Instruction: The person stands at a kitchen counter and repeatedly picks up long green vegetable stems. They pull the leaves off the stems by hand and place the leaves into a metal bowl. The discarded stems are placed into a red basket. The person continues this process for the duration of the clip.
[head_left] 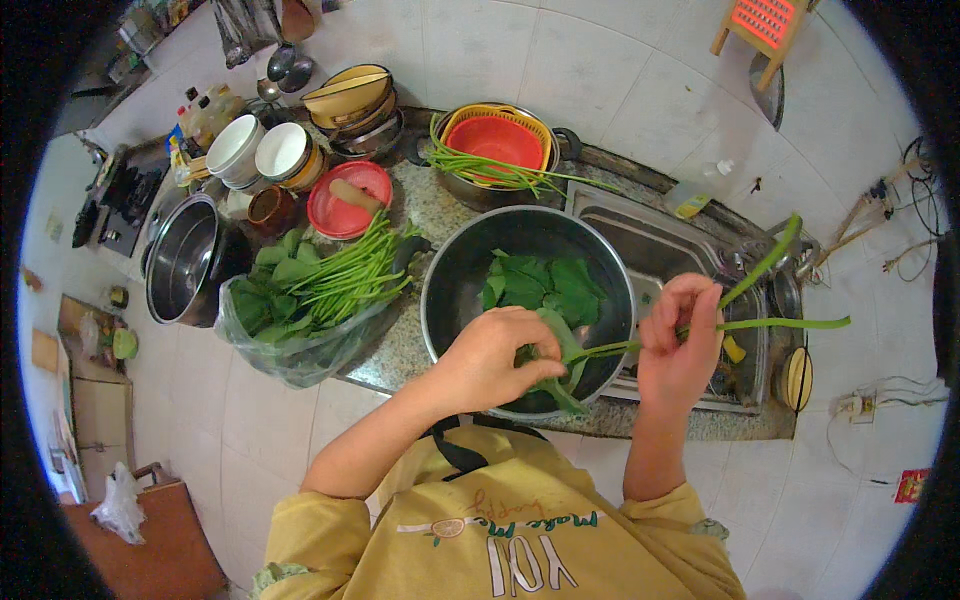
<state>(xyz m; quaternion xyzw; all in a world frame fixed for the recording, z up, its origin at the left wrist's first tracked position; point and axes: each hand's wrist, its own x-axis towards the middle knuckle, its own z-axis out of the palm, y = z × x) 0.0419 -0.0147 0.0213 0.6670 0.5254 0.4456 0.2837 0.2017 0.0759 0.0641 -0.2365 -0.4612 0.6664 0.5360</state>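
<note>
Pot: steel, far left on the counter, beside the bag.
Bag: clear plastic, lying open on the granite counter, just left of the bowl.
Greens: a heap in the bag, broad leaves to the left, long thin stalks fanning up to the right toward a red lid.
Bowl: big steel one at the counter edge, between the bag and the sink; loose dark green leaves lie on its bottom.
Left hand: over the near rim of the bowl, fingers curled in and thumb pressed against them, pinching the leafy end of the stem.
Stem: one green stalk stretched between both hands above the bowl's right side; a large leaf hangs folded at the left grip, and past the right hand it forks into two thin stalks that reach out over the sink.
Right hand: over the bowl's right rim and the sink edge, fingers bunched together, tips pinching the stalk where it forks.
Sink: steel, right of the bowl, partly behind the right hand.
Colander: red, nested in a yellow one inside a pan behind the bowl, with bare stalks laid across it.
</note>
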